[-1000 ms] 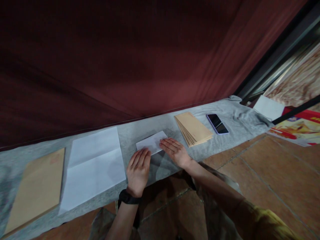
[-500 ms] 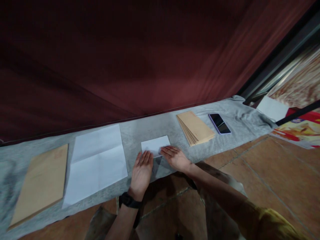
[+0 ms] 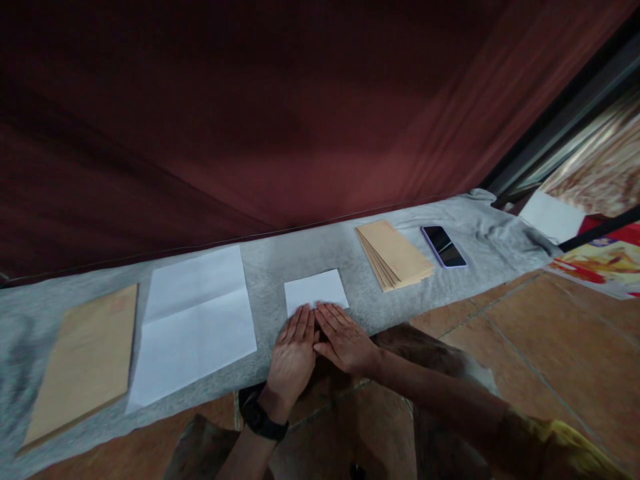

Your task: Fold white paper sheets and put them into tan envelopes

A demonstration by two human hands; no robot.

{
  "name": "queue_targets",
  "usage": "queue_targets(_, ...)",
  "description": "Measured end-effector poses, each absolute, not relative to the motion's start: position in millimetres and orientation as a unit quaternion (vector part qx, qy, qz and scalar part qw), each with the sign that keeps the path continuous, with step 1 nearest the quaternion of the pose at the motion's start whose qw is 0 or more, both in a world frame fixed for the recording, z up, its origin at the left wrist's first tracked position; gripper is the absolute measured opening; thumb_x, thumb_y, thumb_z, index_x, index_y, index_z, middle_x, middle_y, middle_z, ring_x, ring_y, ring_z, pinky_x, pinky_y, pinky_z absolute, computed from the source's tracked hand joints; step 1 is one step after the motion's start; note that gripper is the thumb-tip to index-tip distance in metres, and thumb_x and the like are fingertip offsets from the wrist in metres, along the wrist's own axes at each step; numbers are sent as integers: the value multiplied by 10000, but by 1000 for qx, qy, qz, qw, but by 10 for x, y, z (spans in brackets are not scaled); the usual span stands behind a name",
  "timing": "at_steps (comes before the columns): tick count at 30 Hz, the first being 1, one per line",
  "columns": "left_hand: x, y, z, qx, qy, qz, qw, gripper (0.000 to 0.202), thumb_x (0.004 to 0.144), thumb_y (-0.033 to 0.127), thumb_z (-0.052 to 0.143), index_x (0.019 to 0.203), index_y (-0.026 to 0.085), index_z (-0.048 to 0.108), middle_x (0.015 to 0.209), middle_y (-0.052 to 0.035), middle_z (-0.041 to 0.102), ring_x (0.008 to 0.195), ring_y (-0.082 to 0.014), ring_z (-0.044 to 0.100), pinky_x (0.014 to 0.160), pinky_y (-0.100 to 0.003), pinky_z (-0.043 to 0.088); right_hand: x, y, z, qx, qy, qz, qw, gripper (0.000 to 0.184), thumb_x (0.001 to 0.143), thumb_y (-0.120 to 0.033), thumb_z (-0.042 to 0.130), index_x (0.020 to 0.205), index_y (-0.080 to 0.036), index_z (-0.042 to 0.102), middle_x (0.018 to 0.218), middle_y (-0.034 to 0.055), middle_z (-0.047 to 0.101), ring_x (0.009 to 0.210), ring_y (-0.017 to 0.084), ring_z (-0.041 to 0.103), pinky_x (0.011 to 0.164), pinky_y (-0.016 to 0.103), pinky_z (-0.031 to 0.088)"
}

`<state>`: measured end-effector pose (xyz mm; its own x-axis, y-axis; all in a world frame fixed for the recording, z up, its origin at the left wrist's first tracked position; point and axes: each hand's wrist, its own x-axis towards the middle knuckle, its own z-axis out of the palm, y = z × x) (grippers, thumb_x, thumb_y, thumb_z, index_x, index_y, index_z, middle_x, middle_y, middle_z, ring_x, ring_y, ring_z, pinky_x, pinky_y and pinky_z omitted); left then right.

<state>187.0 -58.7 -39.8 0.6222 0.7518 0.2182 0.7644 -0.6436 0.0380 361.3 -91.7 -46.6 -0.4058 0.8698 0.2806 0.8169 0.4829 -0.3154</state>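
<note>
A small folded white paper (image 3: pixel 315 291) lies on the grey cloth (image 3: pixel 300 257) in front of me. My left hand (image 3: pixel 294 352), with a black watch on its wrist, lies flat with fingers stretched, its fingertips pressing the paper's near edge. My right hand (image 3: pixel 343 337) lies flat beside it, fingers extended and touching the same edge. The two hands sit side by side, nearly touching, and neither holds anything.
To the left lie a large creased white sheet (image 3: pixel 195 320) and a big brown envelope (image 3: pixel 83 363). A fanned stack of small brown envelopes (image 3: pixel 395 253) and a phone (image 3: pixel 443 246) lie to the right. A dark red curtain hangs behind; tiled floor is below.
Both hands slid toward me and came together at the paper's near edge. The paper now lies square, with more of its surface showing. The view shifted slightly.
</note>
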Motion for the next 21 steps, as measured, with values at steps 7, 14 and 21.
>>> queue_targets(7,1841,-694,-480,-892,-428,-139,24,575,957,262,421,1489,45,387,1549,-195,399,1467,-278,339,1187,-450,354,3738,-975,-502,-526,-829,28,188,723,988,-481,491,1510,-9,327,1571,245,323,1496,304,239,1204,504,312)
queue_targets(14,1832,-772,-476,-879,-453,-145,41,674,969,457,443,1478,19,393,1533,-242,405,1438,-328,387,1145,-480,397,3879,-995,-517,-539,-826,14,167,750,983,-491,489,1523,-5,301,1577,242,311,1491,310,251,1203,497,311)
queue_targets(21,1810,-788,-420,-859,-485,-149,66,667,982,483,405,1399,-32,482,1483,-292,450,1383,-365,459,1103,-499,426,4013,-1018,-554,-564,-808,14,168,719,985,-470,480,1531,-33,310,1578,225,317,1484,315,271,1187,511,328)
